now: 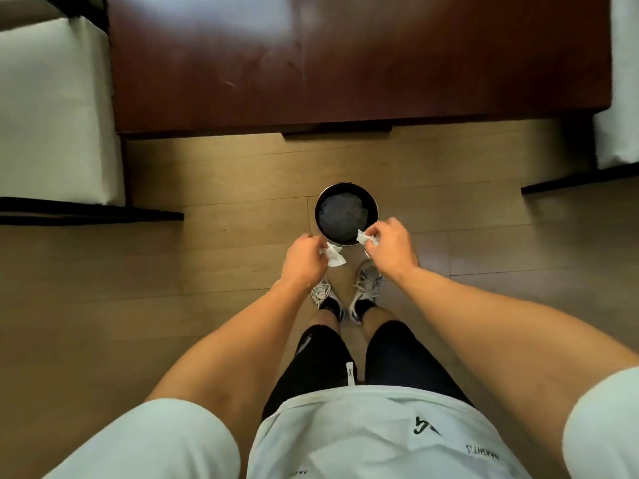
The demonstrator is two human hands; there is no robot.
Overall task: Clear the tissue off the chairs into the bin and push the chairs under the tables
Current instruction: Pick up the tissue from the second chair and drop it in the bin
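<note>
Tissue, crumpled and white, sits in both hands of a person looking straight down at a wooden floor (pixel 224 288). One wad (pixel 334 256) is pinched in the curled fingers of the left hand (pixel 304 261), beside the near rim of a small round bin (pixel 346 214). Another wad (pixel 366 237) is pinched by the right hand (pixel 390 248), over the bin's near right edge. The bin, dark inside, stands on the floor just ahead of the person's trainers (pixel 349 295). Beyond it lies a dark red-brown table (pixel 345 60). A white cushioned chair (pixel 52 112) stands at the left, and part of another white chair (pixel 619 108) shows at the right edge.
</note>
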